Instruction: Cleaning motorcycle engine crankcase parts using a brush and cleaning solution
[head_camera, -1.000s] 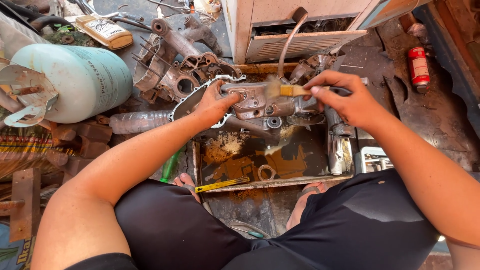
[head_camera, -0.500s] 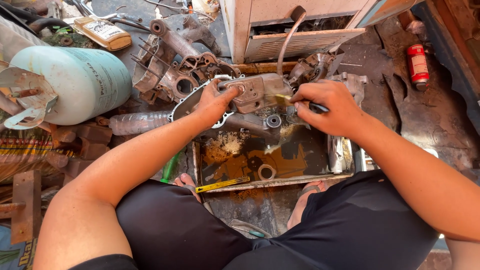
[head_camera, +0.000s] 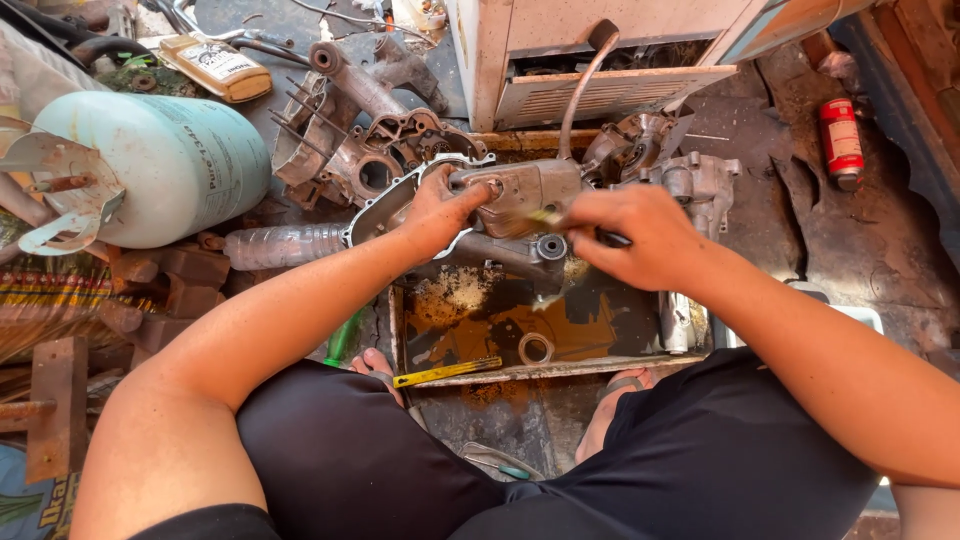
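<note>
my left hand (head_camera: 437, 208) grips the greasy engine cover (head_camera: 520, 188), right hand (head_camera: 640, 235) pinching a brush (head_camera: 548, 216); i fear it slipping into the oily tray (head_camera: 600, 335).

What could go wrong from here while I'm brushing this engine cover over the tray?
1. The left hand alone steadies the engine cover above the tray; it may slip and drop into the dirty liquid.
2. The right hand works a small brush close to the left fingers, so splashes could reach skin.
3. Bare toes sit at the tray's edge, beside a loose yellow tool.
</note>
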